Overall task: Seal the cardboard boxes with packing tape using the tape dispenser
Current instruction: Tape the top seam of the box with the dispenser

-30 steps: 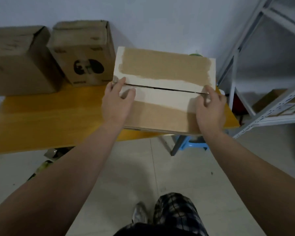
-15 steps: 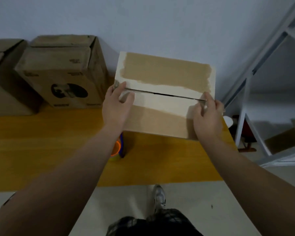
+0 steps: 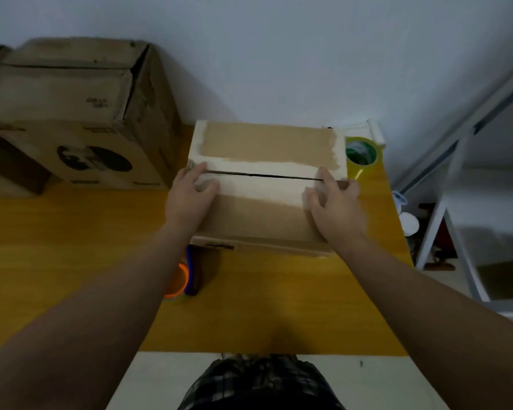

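Cardboard box [image 3: 264,184] centre frame, flaps unsealed.
I see my left hand [image 3: 190,199] and right hand [image 3: 335,208], both spread flat (gripping nothing), pressing its flaps; tape dispenser [image 3: 187,273] on the counter [image 3: 71,261].

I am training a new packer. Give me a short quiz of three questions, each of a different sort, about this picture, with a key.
1. True or false: the seam between the top flaps of the box under the hands is already covered with tape.
2. Where does the tape dispenser lie? A) on top of the box; B) on the table, in front of the box, partly under the left forearm; C) on the floor.
3. Fill in: the green tape roll stands at the box's ___ side.

Key
1. False: the dark seam is open between the left hand and the right hand.
2. B
3. right
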A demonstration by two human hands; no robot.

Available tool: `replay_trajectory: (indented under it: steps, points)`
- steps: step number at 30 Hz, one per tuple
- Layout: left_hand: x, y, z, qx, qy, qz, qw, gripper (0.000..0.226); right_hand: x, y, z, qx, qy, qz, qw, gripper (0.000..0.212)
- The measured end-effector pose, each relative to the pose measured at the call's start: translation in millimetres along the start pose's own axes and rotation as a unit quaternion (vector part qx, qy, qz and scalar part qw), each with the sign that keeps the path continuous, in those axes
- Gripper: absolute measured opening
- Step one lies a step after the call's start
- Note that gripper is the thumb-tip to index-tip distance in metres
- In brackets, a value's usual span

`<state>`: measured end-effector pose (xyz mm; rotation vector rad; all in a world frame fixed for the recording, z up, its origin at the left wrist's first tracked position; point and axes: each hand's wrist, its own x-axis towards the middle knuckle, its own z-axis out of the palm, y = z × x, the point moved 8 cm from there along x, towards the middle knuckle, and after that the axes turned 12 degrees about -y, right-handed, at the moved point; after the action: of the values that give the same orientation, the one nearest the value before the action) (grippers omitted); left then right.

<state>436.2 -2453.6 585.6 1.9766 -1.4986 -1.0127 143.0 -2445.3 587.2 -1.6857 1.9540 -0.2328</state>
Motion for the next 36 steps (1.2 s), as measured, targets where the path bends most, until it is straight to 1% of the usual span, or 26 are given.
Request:
replay_trajectory:
  steps: [4,6,8,11,13,14,16,18,19,20,21,23,24,25,27,29,30,31,32,33,34,36]
  points:
    - [19.6,-3.8,-2.3,0.048,-0.035,-0.018,0.998,0.053,23.7,-12.1,4.8,-0.036,-0.071,0.006,0.997,0.061]
    - [27.2,-6.1,-6.1,0.07,-0.044,-0.024,0.996,0.053,29.8,-17.6,8.7,-0.053,-0.089,0.007,0.995,0.064]
    - [32.5,-8.0,-8.6,0.091,-0.059,-0.023,0.994,0.055,34.0,-20.8,13.3,-0.091,-0.086,0.012,0.992,0.064]
    - [32.5,-13.4,-10.7,0.113,-0.089,-0.025,0.989,0.056,33.1,-26.6,11.5,-0.168,-0.041,0.02,0.985,0.059]
    - [25.5,-15.4,-18.8,0.11,-0.083,-0.012,0.99,0.057,24.5,-43.7,7.3,-0.188,-0.003,-0.021,0.982,0.049]
    - [19.3,-15.8,-25.3,0.102,-0.07,0.001,0.992,0.057,16.6,-55.8,6.8,-0.178,0.012,-0.053,0.982,0.045]
    - [2.5,-21.2,-40.5,0.084,-0.043,0.016,0.995,0.057,-4.3,-86.6,9.4,-0.126,0.044,-0.14,0.981,0.038]
    - [-15.0,-34.4,-53.6,0.091,-0.028,0.015,0.995,0.058,-30.1,-121.6,17.7,-0.07,0.066,-0.24,0.966,0.034]
    - [-22.5,-43.4,-58.5,0.099,-0.03,0.013,0.995,0.058,-43.6,-139.0,24.4,-0.049,0.065,-0.285,0.955,0.033]
    - [-29.0,-53.3,-61.7,0.105,-0.036,0.009,0.994,0.058,-55.2,-154.4,34.4,-0.029,0.046,-0.316,0.947,0.029]
    - [-34.3,-63.2,-64.2,0.114,-0.044,0.007,0.992,0.057,-64.6,-167.4,45.5,-0.012,0.019,-0.331,0.943,0.024]
    - [-41.9,-85.1,-67.2,0.138,-0.063,0.0,0.988,0.058,-78.2,-186.2,74.8,0.012,-0.051,-0.334,0.941,0.021]
    - [-44.9,-96.7,-67.2,0.146,-0.074,-0.005,0.986,0.057,-82.6,-191.7,94.2,0.02,-0.088,-0.325,0.942,0.022]
    - [-48.8,-108.9,-66.3,0.149,-0.089,-0.011,0.985,0.057,-84.3,-193.0,116.3,0.023,-0.126,-0.297,0.946,0.024]
    - [-56.2,-131.9,-63.4,0.147,-0.124,-0.02,0.981,0.057,-81.7,-184.5,161.9,-0.01,-0.204,-0.195,0.959,0.03]
    - [-62.5,-149.7,-60.6,0.15,-0.156,-0.023,0.976,0.056,-80.4,-163.6,205.5,-0.079,-0.284,-0.085,0.952,0.03]
    - [-64.6,-156.2,-59.2,0.154,-0.172,-0.021,0.973,0.055,-81.8,-153.9,221.8,-0.085,-0.313,-0.037,0.945,0.03]
    - [-66.2,-160.9,-58.0,0.159,-0.184,-0.016,0.97,0.055,-83.2,-147.0,234.4,-0.068,-0.331,-0.003,0.941,0.041]
    - [-67.3,-164.9,-57.1,0.165,-0.195,-0.01,0.967,0.054,-83.3,-143.3,243.7,-0.041,-0.334,0.018,0.942,0.056]
    - [-67.9,-168.4,-56.4,0.169,-0.206,-0.005,0.964,0.054,-82.6,-142.4,249.6,-0.016,-0.322,0.029,0.946,0.067]
    - [-67.9,-172.3,-56.1,0.169,-0.216,-0.001,0.962,0.054,-82.6,-144.3,253.4,0.003,-0.304,0.034,0.952,0.069]
    - [-67.3,-181.5,-57.7,0.166,-0.233,0.002,0.958,0.053,-83.8,-150.3,259.2,0.028,-0.269,0.043,0.962,0.058]
